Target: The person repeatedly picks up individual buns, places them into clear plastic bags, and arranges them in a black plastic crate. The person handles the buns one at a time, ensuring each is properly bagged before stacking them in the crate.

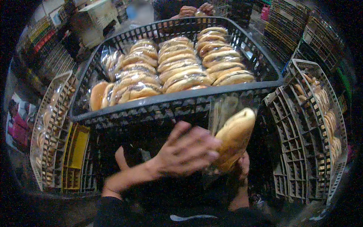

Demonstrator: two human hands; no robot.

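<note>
My right hand (244, 166) grips the lower right side of a long golden bread roll (236, 136) in a clear plastic bag (224, 109). The roll stands tilted, and most of that hand is hidden behind it. My left hand (188, 150) is blurred, its thumb spread from the fingers. Its fingertips overlap the roll's left side; whether they touch the bag is not clear. Just beyond both hands is a black plastic crate (175, 96) with slatted walls. Inside it, several bagged filled rolls (185, 66) stand on edge in rows.
On the right, a light plastic crate (305, 63) of bagged rolls tops a crate stack (289, 142). Another light crate (52, 76) stands left, beside a yellow crate (75, 159). Across the black crate are another person's hands (195, 10). More crates (286, 25) are stacked behind.
</note>
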